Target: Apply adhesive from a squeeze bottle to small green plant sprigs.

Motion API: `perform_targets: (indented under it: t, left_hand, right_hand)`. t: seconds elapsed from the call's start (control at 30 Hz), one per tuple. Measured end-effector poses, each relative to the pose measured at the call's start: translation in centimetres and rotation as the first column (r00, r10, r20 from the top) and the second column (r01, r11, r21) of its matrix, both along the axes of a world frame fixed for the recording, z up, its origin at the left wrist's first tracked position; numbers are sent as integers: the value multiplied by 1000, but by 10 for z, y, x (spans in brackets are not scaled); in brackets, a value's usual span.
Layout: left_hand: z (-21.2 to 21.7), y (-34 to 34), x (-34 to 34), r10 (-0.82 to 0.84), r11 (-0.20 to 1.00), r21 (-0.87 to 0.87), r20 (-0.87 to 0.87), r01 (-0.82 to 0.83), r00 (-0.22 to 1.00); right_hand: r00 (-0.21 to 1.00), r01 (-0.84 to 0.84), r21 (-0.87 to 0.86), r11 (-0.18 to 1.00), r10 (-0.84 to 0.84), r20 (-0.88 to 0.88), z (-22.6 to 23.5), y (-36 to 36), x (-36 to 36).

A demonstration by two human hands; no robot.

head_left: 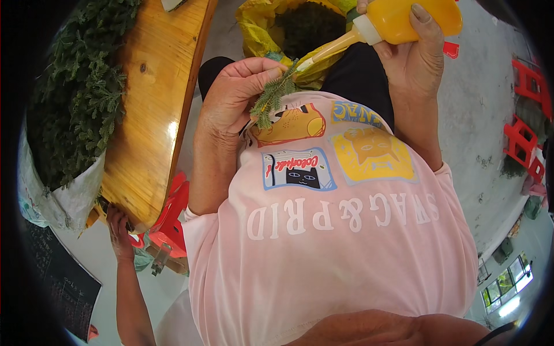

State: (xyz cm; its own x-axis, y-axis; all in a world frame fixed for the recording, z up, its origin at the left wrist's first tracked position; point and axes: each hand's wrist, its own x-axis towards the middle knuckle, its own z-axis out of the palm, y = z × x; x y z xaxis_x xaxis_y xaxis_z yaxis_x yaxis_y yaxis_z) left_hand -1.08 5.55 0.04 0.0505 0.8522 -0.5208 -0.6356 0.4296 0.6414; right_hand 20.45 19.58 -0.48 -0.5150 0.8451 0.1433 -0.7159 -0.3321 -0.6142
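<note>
Between thumb and fingers, my left hand (234,95) pinches a small green evergreen sprig (275,95), its needled tip hanging down in front of my pink shirt. My right hand (412,69) is wrapped round a yellow squeeze bottle (398,22) with a white collar and a long nozzle. The bottle is tilted, and its nozzle tip (304,66) is at the sprig's upper end, by my left fingertips; whether they touch I cannot tell. Beyond my hands, a yellow plastic bag (254,32) stands open with dark green material inside.
A wooden table (151,109) is on the left, with a large heap of evergreen branches (81,98) and white sacking (81,199). Another person's hand (119,230) is at the table's near end, beside a red stool (173,222). More red stools (522,144) stand at the right.
</note>
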Motion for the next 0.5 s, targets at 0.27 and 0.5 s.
perform_targets:
  t: [0.27, 0.5]
  left_hand:
    - [-4, 0, 1, 1, 1000, 7, -2, -1, 1000]
    - [-4, -1, 2, 7, 1000, -22, -21, -8, 1000]
  right_hand:
    - [968, 233, -24, 972, -230, 96, -4, 2, -14]
    - [999, 2, 84, 996, -6, 48, -3, 10, 1]
